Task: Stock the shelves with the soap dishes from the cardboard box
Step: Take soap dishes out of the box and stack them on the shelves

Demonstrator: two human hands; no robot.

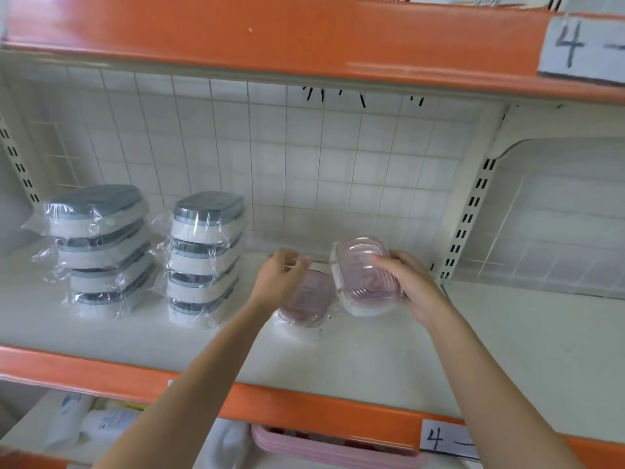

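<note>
Pink wrapped plastic soap dish (pixel 367 274) sat tilted in my right hand's (pixel 411 286) clasp; I judged levelling it best before stacking on the shelved pink dish (pixel 306 299), left hand (pixel 282 277) released.

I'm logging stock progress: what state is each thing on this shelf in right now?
Grey soap dish stacks: two, four high, wrapped.
Pink soap dish on the shelf: flat, wrapped.
Second pink soap dish: tilted, held by the right hand.
Left hand: over the flat dish, holding nothing.
</note>
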